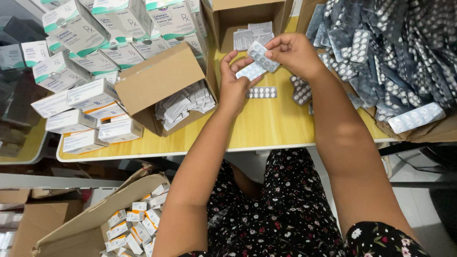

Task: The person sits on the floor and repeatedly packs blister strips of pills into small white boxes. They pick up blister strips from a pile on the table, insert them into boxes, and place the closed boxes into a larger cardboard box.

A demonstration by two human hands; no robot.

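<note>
Your left hand [233,85] sits just above the centre of the frame, fingers curled up around a silvery blister strip [251,71] that lies across its fingertips. Your right hand [294,53], a little higher and to the right, pinches a second blister strip [263,56] between thumb and fingers; that strip is tilted and its lower end overlaps the one in your left hand. Both hands are closed on their strips, held above the yellow table [266,126].

Just below your hands a loose blister strip [261,92] lies flat on the table, and a small stack of strips [302,93] sits right of it, beside your right wrist. A large heap of blister strips [395,52] fills the upper right of the frame.

Left of your left hand an open cardboard box [154,78] holds folded paper leaflets [183,103]. Another open carton [238,16] at the top centre also holds leaflets. White and green medicine boxes [85,52] are piled in the upper left. At the lower left, a carton on the floor [81,228] holds small white and orange boxes [135,226].
</note>
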